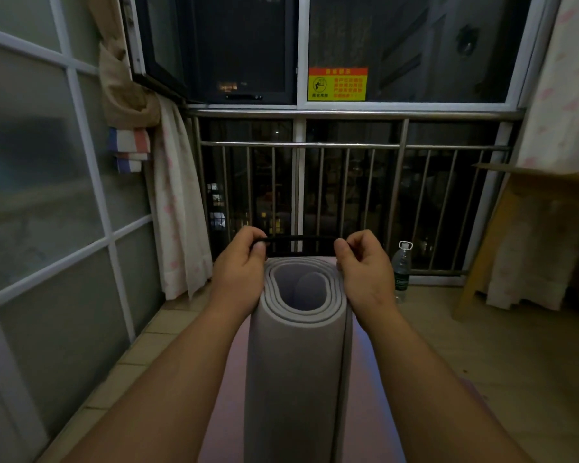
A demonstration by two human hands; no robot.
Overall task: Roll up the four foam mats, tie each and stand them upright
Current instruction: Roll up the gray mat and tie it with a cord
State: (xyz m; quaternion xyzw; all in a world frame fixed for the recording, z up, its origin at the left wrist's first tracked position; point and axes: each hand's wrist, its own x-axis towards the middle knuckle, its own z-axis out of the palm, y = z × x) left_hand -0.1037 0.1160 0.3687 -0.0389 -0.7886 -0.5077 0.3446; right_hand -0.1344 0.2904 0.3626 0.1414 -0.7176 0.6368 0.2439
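Rolled mat (298, 362) upright between forearms; left hand (239, 265) and right hand (365, 265) pinch black strap (301, 239) stretched above roll top.

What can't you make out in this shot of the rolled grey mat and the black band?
Head view only:
rolled mat lower end: cut off by the bottom edge.
black band ends: hidden in the left hand and right hand pinching it; loop or strap unclear against the dark railing.
pink mat: mostly under the rolled mat.
sticker text: too small.
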